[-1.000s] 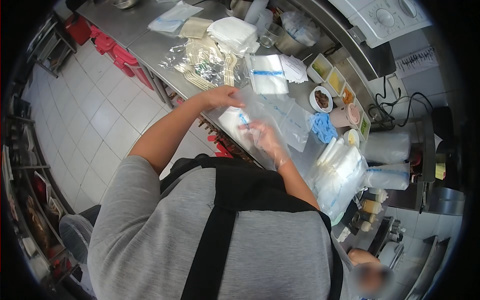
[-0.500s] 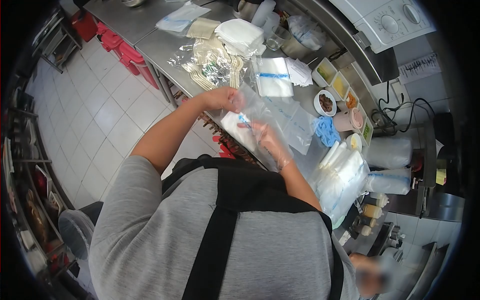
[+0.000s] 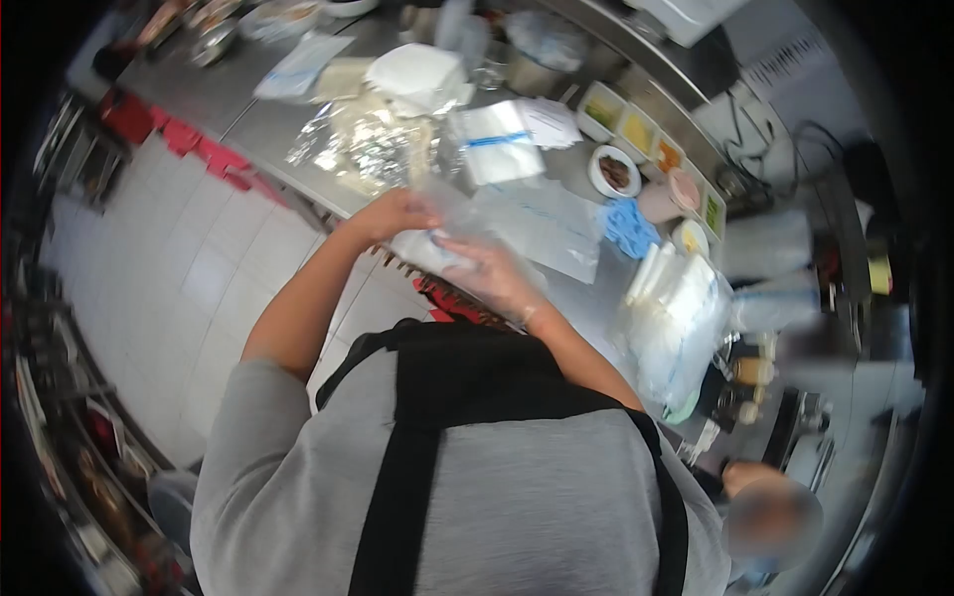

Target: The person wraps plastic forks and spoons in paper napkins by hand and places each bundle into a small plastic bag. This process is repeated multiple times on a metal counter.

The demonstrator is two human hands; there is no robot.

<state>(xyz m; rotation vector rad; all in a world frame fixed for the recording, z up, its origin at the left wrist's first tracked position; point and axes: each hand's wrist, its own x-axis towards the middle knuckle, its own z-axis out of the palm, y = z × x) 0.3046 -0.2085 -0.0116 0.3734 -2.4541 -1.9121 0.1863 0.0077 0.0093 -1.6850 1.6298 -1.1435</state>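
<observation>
My left hand (image 3: 402, 212) is closed on the upper edge of a clear plastic bag (image 3: 452, 204) near the front edge of the steel counter. Clear plastic covers my right hand (image 3: 494, 275) down to the wrist; its fingers reach left, close to the left hand, and pinch the film. Motion blurs the fingertips. Under both hands lies a white, blue-marked part of the bag. Just beyond them, more flat clear bags (image 3: 552, 233) are spread on the counter.
Behind are wrapped wooden cutlery (image 3: 373, 149), napkins (image 3: 417, 77) and a stack of blue-striped bags (image 3: 499, 144). To the right stand a bowl of brown food (image 3: 614, 173), ingredient tubs (image 3: 636, 129), a blue cloth (image 3: 630, 227) and a bag pile (image 3: 676, 318). Another person (image 3: 770, 517) is at lower right.
The view has turned and shifted, so the counter items appear further left. My hands stay on the bag, with the right fingers nearer the left hand.
</observation>
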